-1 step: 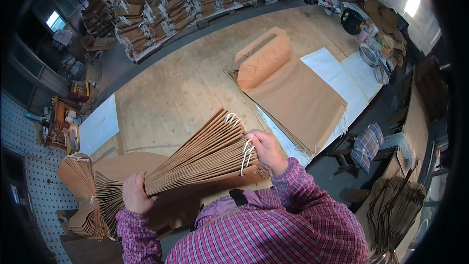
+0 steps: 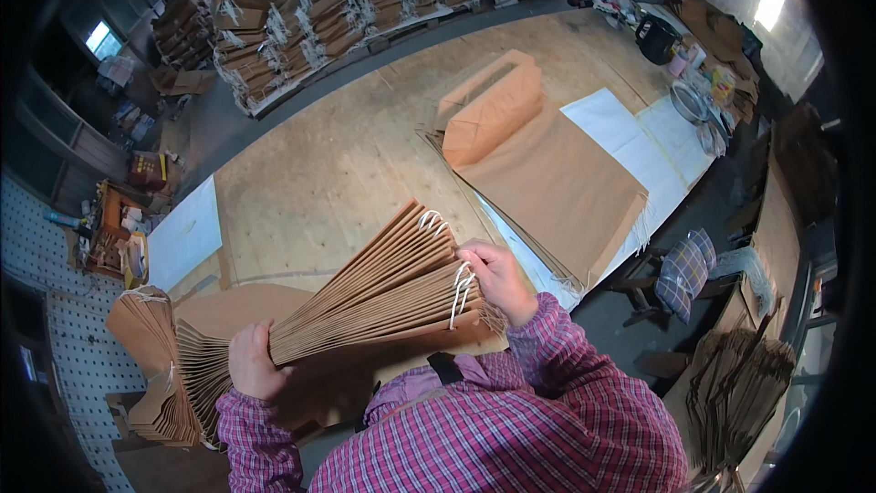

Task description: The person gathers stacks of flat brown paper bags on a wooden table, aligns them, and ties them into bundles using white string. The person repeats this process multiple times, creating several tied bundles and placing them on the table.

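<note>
A thick sheaf of brown paper bags point(image 2: 365, 310) spreads like a fan across the near side of a pale plywood table point(image 2: 310, 164), its many thin folded edges making close, straight ridges. The left hand point(image 2: 258, 361) is closed around the sheaf's pinched waist at the near left, thumb lying over the ridges, the other fingers partly hidden. The right hand point(image 2: 497, 281) has its fingers curled tight on the wider right end, beside looped white cords point(image 2: 461, 294) that look soft and twisted; the fingertips' exact hold cannot be made out. Left of the left hand, the ridges flare out again next to a bundle point(image 2: 151, 338) of folded brown paper, bound with white string at its top. Farther off and to the right, flat, smooth bags point(image 2: 561, 192) lie piled, the uppermost folded at its far end into a boxy, creased flap point(image 2: 497, 119). Glossless white sheets point(image 2: 630, 132) lie beneath and right of the pile. At the far left, rumpled brown stacks point(image 2: 338, 23) bristle with pale cord tufts.
</note>
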Demonstrator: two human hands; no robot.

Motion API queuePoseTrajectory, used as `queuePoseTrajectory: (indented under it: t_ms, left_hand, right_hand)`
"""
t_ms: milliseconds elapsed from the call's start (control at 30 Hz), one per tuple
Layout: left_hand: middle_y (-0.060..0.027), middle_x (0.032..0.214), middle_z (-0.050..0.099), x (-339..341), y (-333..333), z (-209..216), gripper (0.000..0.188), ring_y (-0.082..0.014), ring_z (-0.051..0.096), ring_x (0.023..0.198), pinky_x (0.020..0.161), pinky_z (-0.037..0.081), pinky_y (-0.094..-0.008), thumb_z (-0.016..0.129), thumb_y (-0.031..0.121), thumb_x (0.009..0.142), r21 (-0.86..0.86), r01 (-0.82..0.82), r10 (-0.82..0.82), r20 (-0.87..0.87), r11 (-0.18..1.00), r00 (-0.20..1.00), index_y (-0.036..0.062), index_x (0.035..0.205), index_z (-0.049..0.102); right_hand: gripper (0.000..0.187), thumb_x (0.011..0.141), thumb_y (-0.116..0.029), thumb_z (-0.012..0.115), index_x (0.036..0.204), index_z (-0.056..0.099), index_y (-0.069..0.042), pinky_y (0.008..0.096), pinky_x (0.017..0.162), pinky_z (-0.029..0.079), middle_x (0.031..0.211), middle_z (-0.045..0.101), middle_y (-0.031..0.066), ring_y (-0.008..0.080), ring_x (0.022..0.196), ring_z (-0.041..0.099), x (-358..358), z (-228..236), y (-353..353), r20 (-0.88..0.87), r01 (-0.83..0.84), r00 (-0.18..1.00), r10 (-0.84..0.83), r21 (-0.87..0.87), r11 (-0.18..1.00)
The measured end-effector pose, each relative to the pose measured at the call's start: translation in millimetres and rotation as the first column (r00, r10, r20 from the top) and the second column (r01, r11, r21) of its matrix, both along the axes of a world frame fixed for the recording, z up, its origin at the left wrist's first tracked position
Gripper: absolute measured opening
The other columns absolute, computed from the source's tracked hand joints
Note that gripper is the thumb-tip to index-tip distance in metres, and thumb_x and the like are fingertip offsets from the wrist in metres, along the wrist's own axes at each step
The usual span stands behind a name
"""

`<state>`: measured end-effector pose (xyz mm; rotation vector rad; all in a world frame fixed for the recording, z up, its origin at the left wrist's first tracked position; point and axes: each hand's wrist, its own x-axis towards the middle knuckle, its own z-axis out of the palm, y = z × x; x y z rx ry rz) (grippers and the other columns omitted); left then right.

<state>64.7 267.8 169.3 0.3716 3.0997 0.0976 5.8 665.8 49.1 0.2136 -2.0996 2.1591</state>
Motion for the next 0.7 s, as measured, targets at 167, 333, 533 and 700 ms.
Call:
queuePoseTrajectory:
  t_ms: [167,333,533,700]
  left_hand:
    - [-0.0132,0.106,0.060,2,1,2,0.077,-0.0351,0.058,0.104,0.092,0.044,-0.0446,0.090,0.017,0.053,-0.014,-0.018,0.018,0.014,1.000,1.000,0.0057,0.121,0.055]
    - [-0.0130,0.106,0.060,2,2,2,0.077,-0.0349,0.058,0.104,0.092,0.044,-0.0445,0.090,0.017,0.053,0.000,-0.017,0.017,-0.004,1.000,1.000,0.0058,0.121,0.056]
    - [-0.0128,0.105,0.060,2,0,0,0.077,-0.0345,0.058,0.102,0.091,0.044,-0.0447,0.090,0.017,0.053,0.000,-0.006,0.006,-0.006,1.000,1.000,0.0059,0.121,0.056]
    - [-0.0126,0.104,0.060,3,0,-1,0.077,-0.0347,0.058,0.102,0.090,0.044,-0.0447,0.090,0.017,0.052,-0.007,-0.005,0.005,-0.012,1.000,1.000,0.0063,0.120,0.056]
  right_hand:
    - [0.008,0.091,0.001,0.069,0.097,0.067,0.005,0.0235,0.072,0.050,0.092,0.065,0.0028,0.0092,0.081,0.063,-7,0,-2,0.155,-0.006,0.987,0.035,-0.187,0.982]
    - [0.015,0.083,0.005,0.072,0.095,0.064,0.000,0.0287,0.082,0.050,0.095,0.062,0.0040,0.0140,0.091,0.062,-18,-1,-3,-0.047,-0.044,0.998,0.046,0.058,0.997]
    - [0.016,0.079,0.011,0.071,0.089,0.061,0.000,0.0304,0.085,0.049,0.100,0.061,0.0074,0.0215,0.092,0.060,-20,-5,-6,-0.252,0.060,0.967,-0.029,0.119,0.991]
    - [0.015,0.081,0.006,0.071,0.091,0.062,0.001,0.0335,0.089,0.049,0.103,0.065,0.0109,0.0238,0.098,0.063,-19,-11,-2,-0.214,0.034,0.977,-0.009,0.112,0.993]
